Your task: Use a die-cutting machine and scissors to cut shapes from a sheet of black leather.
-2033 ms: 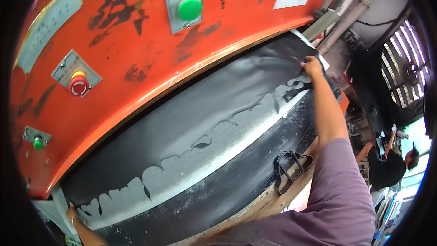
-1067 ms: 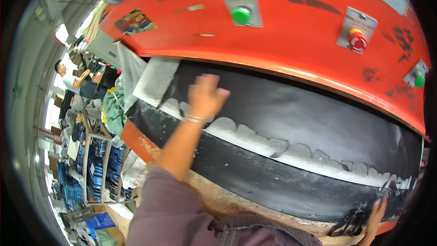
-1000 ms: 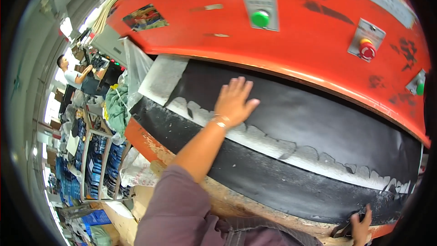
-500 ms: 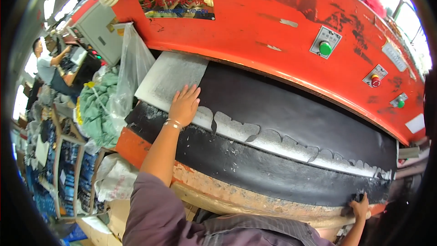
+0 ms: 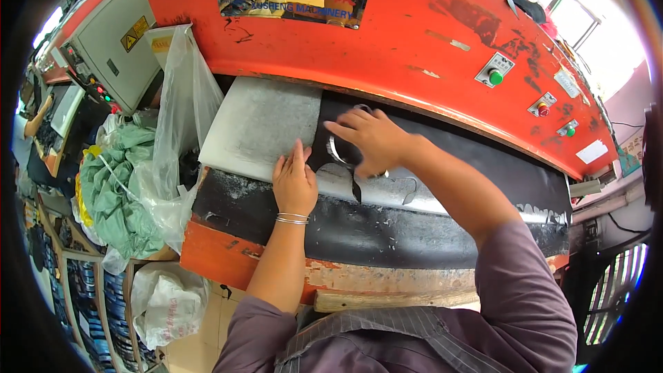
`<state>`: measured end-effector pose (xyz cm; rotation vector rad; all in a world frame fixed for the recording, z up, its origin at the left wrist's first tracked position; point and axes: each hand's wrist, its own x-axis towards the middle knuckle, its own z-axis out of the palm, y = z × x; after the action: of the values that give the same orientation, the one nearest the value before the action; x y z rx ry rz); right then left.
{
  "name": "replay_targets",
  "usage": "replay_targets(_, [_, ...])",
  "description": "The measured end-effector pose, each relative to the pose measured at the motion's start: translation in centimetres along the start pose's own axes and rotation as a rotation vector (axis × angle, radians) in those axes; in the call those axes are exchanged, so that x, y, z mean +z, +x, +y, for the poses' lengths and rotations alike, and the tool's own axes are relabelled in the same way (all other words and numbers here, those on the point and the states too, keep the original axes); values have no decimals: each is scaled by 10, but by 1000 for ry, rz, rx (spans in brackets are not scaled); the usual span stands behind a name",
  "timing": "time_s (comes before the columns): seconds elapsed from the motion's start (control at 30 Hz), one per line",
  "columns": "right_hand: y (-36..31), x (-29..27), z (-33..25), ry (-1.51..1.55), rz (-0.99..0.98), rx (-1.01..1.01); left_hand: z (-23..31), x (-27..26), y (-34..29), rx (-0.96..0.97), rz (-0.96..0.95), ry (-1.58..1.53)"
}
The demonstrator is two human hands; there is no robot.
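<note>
A smooth black leather-like sheet (image 5: 469,159) lies on a pale grey cutting board (image 5: 262,124), its near edge notched with curved cut-outs. At the sheet's left end my right hand (image 5: 376,139) grips a curved metal cutting die (image 5: 334,150), fingers spread around its rim. The hand covers most of the die, and motion blurs it a little. Beside it, my left hand (image 5: 295,183) rests open on the board near the sheet's left edge, fingers stretched out. Bracelets circle that wrist.
A red press machine (image 5: 394,34) arches over the board, with green and red buttons (image 5: 495,77) at its right. A dark strip (image 5: 235,200) runs along the near side. To the left are a clear plastic bag (image 5: 183,90), green cloth (image 5: 128,166) and a co-worker's arm (image 5: 38,117).
My right hand has come from the far right near edge to the sheet's left end, now with the die. My left hand has shifted slightly along the board. The view has turned.
</note>
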<state>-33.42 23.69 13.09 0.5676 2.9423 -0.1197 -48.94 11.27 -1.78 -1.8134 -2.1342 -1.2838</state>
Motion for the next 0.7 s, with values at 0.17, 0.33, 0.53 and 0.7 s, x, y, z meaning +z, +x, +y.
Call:
replay_targets(0.17, [59,16,4,-44,-166,-83,-9,-5,-1,-40,-25,-41])
replay_targets(0.33, [63,24,2,-27,-58,281,-11,0,1,-34,-9,-47])
replay_targets(0.53, [60,43,11,143,46,842,-11,2,3,-63,-17,-31])
replay_targets(0.7, [-9,78,16,490,327,681,-10,5,7,-72,-25,-49])
